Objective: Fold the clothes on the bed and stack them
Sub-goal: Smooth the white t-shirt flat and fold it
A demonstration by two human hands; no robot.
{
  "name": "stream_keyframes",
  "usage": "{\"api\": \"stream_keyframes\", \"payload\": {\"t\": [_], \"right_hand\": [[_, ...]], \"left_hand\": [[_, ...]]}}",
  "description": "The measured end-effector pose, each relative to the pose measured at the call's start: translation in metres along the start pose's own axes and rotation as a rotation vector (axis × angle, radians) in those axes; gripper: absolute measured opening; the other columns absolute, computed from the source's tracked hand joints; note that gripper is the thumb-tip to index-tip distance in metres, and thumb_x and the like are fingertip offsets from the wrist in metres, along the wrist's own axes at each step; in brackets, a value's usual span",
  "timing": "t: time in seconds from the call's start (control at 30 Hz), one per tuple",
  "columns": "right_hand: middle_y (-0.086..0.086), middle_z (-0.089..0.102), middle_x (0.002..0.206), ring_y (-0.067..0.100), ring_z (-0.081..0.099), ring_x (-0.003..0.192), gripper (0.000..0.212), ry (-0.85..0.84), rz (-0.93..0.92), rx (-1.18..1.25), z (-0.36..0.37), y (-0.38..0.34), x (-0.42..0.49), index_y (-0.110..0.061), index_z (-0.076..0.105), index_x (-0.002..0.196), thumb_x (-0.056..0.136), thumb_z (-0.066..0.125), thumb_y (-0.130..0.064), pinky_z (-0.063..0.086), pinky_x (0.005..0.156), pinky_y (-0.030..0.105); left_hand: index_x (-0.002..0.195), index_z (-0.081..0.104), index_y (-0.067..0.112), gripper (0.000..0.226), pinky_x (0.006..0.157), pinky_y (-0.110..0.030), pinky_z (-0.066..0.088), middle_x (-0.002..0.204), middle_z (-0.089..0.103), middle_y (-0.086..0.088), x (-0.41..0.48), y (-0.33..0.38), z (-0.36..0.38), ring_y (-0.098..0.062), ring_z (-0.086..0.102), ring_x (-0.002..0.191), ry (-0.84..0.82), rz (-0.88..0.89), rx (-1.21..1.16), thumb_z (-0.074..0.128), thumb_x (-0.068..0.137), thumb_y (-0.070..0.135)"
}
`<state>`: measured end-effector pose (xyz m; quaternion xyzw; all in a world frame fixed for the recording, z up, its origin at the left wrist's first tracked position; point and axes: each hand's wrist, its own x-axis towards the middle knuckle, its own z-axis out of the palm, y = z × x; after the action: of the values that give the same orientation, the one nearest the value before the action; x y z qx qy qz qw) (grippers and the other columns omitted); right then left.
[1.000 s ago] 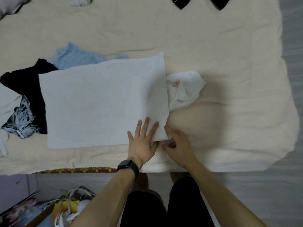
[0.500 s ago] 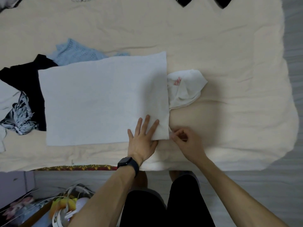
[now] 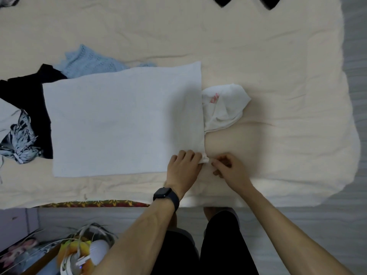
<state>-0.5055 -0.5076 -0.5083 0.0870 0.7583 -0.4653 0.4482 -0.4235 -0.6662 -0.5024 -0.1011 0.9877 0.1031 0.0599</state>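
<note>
White garment [image 3: 119, 124] gripped at one corner on the bed [image 3: 278, 56]

Near the bed's near edge, the left hand [image 3: 183, 167], a black watch [image 3: 165, 195] on its wrist, curls over the flat garment's near right corner, and the right hand [image 3: 228, 169] pinches the corner's tip. A crumpled white cloth [image 3: 224, 108] touches the garment's right side. A blue knit [image 3: 89, 62] and a black garment [image 3: 23, 90] lie partly under its left.

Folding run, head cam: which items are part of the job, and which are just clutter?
Job: large white knit garment, its near corner gripped by the left hand; right hand beside that corner; crumpled white garment with pink print; pale blue knit garment; black printed garment; cream bed cover.
Lying about: black wristwatch; floor clutter of white cables.
</note>
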Motion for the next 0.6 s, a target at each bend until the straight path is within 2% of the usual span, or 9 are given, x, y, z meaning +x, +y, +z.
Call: {"api": "stream_keyframes", "payload": {"t": [0.07,0.13,0.2,0.27,0.37,0.47,0.53,0.6], "right_hand": [[-0.002,0.076,0.086,0.013,0.072,0.068,0.008,0.034,0.032,0.038,-0.007,-0.003,-0.003,-0.018,0.066,0.094,0.097,0.066,-0.026,0.056,0.072,0.035],[0.000,0.077,0.090,0.011,0.071,0.067,0.011,0.064,0.068,0.077,-0.010,-0.011,-0.004,-0.016,0.066,0.095,0.099,0.063,-0.025,0.056,0.073,0.038],[0.000,0.076,0.093,0.011,0.072,0.069,0.013,0.080,0.076,0.102,-0.009,-0.026,-0.004,-0.016,0.066,0.098,0.100,0.061,-0.028,0.057,0.072,0.037],[-0.004,0.076,0.094,0.010,0.073,0.074,0.018,0.074,0.062,0.135,-0.004,-0.050,-0.001,-0.018,0.066,0.103,0.100,0.061,-0.035,0.057,0.070,0.032],[-0.006,0.073,0.102,0.008,0.073,0.082,0.032,0.028,0.008,0.149,0.015,-0.101,0.016,-0.020,0.064,0.110,0.096,0.063,-0.050,0.057,0.068,0.027],[-0.004,0.068,0.110,0.015,0.070,0.096,0.048,-0.042,0.029,0.119,0.041,-0.146,0.047,-0.019,0.060,0.116,0.090,0.065,-0.060,0.061,0.079,0.036],[0.002,0.069,0.107,0.022,0.070,0.098,0.041,-0.046,0.056,0.114,0.057,-0.168,0.068,-0.016,0.062,0.106,0.090,0.068,-0.053,0.061,0.084,0.042],[0.007,0.068,0.110,0.026,0.069,0.101,0.034,0.004,0.060,0.114,0.066,-0.181,0.086,-0.012,0.061,0.105,0.090,0.071,-0.041,0.062,0.082,0.042]], "left_hand": [[0.092,0.073,0.016,0.012,0.058,-0.037,0.051,0.082,0.068,-0.001,0.001,0.001,-0.011,-0.027,0.064,0.072,0.006,-0.093,-0.105,0.074,0.086,0.026],[0.101,0.072,0.016,0.014,0.063,-0.036,0.052,0.087,0.070,0.001,-0.003,0.002,-0.027,-0.025,0.065,0.078,-0.024,-0.282,-0.280,0.069,0.092,0.026],[0.108,0.066,0.022,0.017,0.070,-0.031,0.052,0.092,0.069,0.011,-0.015,0.001,-0.046,-0.014,0.065,0.085,-0.012,-0.518,-0.468,0.061,0.096,0.034],[0.107,0.064,0.028,0.020,0.070,-0.026,0.051,0.085,0.064,0.023,-0.026,-0.002,-0.063,-0.003,0.063,0.084,0.054,-0.653,-0.599,0.056,0.095,0.042],[0.103,0.070,0.025,0.013,0.069,-0.025,0.053,0.083,0.068,0.022,-0.037,-0.007,-0.086,0.000,0.064,0.083,0.181,-0.692,-0.653,0.067,0.092,0.031],[0.102,0.074,0.024,0.015,0.071,-0.024,0.053,0.089,0.074,0.017,-0.039,-0.008,-0.097,0.001,0.065,0.082,0.220,-0.666,-0.658,0.071,0.089,0.020],[0.103,0.075,0.023,0.017,0.072,-0.024,0.054,0.091,0.074,0.018,-0.040,-0.011,-0.104,0.001,0.066,0.082,0.237,-0.655,-0.687,0.068,0.087,0.024],[0.102,0.076,0.022,0.021,0.072,-0.025,0.056,0.090,0.075,0.017,-0.040,-0.015,-0.110,0.001,0.068,0.081,0.268,-0.670,-0.752,0.065,0.086,0.029]]}}
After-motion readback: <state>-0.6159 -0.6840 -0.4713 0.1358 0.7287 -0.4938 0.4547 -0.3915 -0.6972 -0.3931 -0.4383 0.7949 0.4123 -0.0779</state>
